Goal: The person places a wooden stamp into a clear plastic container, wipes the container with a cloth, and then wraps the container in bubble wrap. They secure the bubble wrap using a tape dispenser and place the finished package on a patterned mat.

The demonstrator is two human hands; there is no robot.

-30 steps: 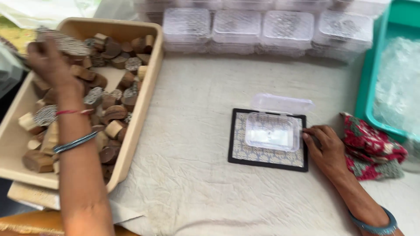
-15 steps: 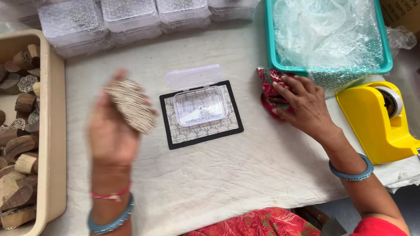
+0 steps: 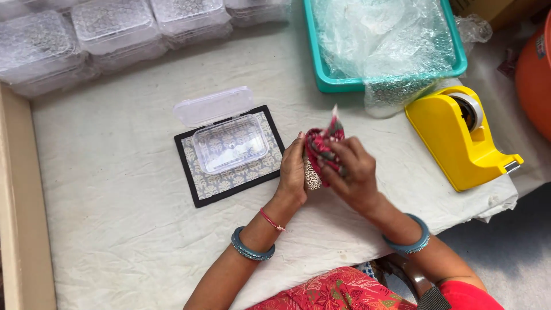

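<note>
My left hand (image 3: 293,172) grips a carved wooden stamp block (image 3: 311,177), its patterned face turned toward the right. My right hand (image 3: 351,172) presses a red patterned cloth (image 3: 321,142) against that block; a corner of the cloth sticks up above the fingers. Both hands meet above the white cloth-covered table (image 3: 132,229). Just left of them lies an open clear plastic box (image 3: 229,143), lid flipped back, on a black-edged patterned mat (image 3: 218,186).
A teal tray (image 3: 379,80) with bubble wrap stands at the back right. A yellow tape dispenser (image 3: 459,138) sits to the right. Stacked clear lidded boxes (image 3: 109,28) line the back. A wooden crate's edge (image 3: 14,201) runs along the left.
My left hand carried the stamp block from the crate across to the middle. My right hand picked up the red cloth beside the mat and brought it onto the block.
</note>
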